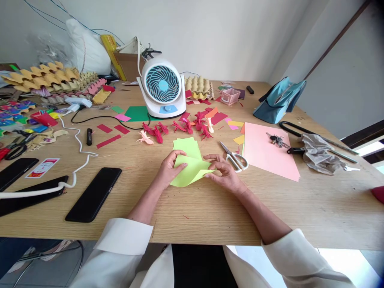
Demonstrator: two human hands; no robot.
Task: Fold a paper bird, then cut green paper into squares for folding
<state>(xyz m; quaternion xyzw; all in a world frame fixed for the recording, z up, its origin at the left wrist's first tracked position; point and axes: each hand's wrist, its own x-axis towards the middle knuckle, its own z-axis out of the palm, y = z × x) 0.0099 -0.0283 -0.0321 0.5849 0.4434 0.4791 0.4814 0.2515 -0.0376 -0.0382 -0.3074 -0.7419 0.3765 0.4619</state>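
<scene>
Towards the front edge of the table, left hand and right hand pinched opposite sides of a lime sheet, seemingly light, easily creased, best held by its edges.

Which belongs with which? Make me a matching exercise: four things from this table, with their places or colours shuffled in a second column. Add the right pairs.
Things:
1. Fan
2. Light green sheet
3. Keys
4. Scissors

Places or colours:
A. On pink paper
B. White-handled, beside the right hand
C. White casing, blue grille
D. Held by left hand and right hand

Right pairs: 1-C; 2-D; 3-A; 4-B
</scene>
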